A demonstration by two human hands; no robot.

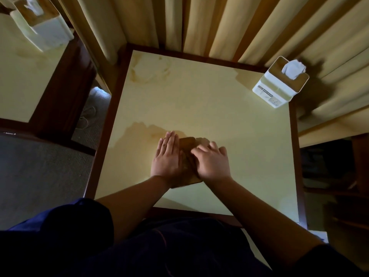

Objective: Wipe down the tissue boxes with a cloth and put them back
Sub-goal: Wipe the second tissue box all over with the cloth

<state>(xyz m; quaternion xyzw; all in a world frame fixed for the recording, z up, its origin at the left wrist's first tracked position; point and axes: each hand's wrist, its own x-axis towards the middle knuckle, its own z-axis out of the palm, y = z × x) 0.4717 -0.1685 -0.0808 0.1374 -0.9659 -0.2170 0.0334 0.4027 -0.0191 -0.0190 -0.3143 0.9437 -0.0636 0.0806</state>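
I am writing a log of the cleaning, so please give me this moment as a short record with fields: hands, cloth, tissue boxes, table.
left hand: left hand flat, fingers straight, pressing on the cloth
right hand: right hand on the cloth, fingers blurred
cloth: brown cloth lies folded on the table between and under both hands
near tissue box: white tissue box upright at the far right corner, tissue sticking out, untouched
second tissue box: second box on another table at far left
table: pale table with stain marks

Both hands (pixel 167 156) rest on the cloth (pixel 186 154) at the table's (pixel 199 100) near-middle; tissue box (pixel 279 84) far right.
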